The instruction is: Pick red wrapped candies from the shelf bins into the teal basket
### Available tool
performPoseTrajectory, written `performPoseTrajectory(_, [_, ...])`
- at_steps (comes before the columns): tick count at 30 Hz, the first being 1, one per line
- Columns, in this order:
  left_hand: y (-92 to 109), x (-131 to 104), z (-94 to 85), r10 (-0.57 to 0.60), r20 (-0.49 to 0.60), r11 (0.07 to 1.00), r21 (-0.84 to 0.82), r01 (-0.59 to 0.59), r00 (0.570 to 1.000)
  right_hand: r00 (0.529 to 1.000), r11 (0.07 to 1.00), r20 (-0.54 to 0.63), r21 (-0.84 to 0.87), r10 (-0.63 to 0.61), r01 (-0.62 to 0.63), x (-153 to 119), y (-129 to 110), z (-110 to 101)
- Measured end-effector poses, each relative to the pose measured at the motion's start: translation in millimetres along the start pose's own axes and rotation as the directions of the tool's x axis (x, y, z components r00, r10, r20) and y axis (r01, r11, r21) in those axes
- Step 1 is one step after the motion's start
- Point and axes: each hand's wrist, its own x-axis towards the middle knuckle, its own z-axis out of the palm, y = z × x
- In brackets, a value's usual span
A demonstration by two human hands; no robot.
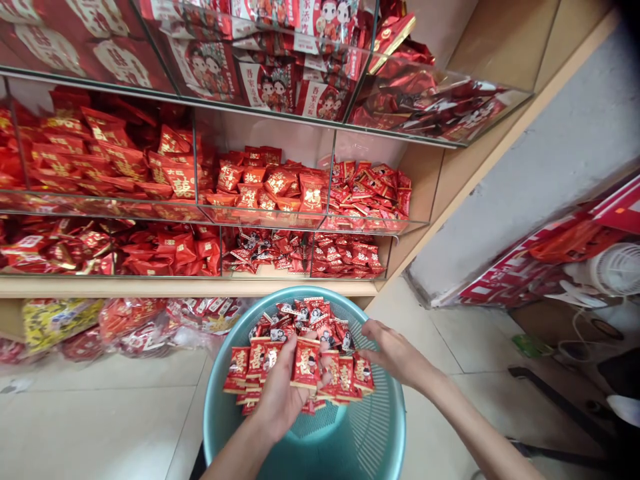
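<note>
A teal plastic basket [212, 400] with slotted sides stands before the shelves, partly filled with small red candy packets [240, 363] bearing gold characters. My left hand [283, 393] is inside it, thumb and fingers closed around a red candy packet [305, 363]; whether more packets lie in the palm is hidden. At the basket's right rim, my right hand [397, 350] has thumb and fingers apart, close to the rightmost packets, with nothing visible held. Behind them lie packets with black-and-white figures [320, 313].
Wooden shelves [300, 288] with clear dividers hold red candy packets in several compartments. Bagged sweets [63, 320] lie under the lowest shelf. To the right are a grey wall [475, 193], a white fan [617, 268] and dark chair legs [560, 407] on the tiled floor.
</note>
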Motion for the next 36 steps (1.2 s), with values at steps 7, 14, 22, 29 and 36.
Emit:
performPoseTrajectory(7, [-44, -9, -2.4, -0.149, -0.044, 0.989, -0.016, 0.148, 0.988, 0.977, 0.979, 0.110, 0.110, -0.181, 0.169, -47, -67, 34])
performPoseTrajectory(14, [-73, -15, -9.1, -0.170, -0.026, 0.977, -0.135, 0.165, 0.985, 0.955, 0.986, 0.283, 0.161, -0.084, 0.039, -55, -61, 65])
performPoseTrajectory(22, [-76, -15, -8.9, -0.242, -0.016, 0.966, -0.092, 0.240, 0.970, 0.977, 0.993, 0.214, 0.118, -0.010, -0.016, -67, -55, 60])
performPoseTrajectory(29, [-75, -11, -6.9, -0.183, 0.013, 0.980, -0.078, 0.184, 0.983, 0.969, 0.999, 0.245, 0.035, -0.004, -0.005, -69, -47, 70])
performPoseTrajectory(36, [-73, -11, -7.2, -0.241, 0.120, 0.970, -0.016, 0.244, 0.963, 0.980, 0.999, 0.196, 0.038, -0.032, 0.025, -69, -38, 68])
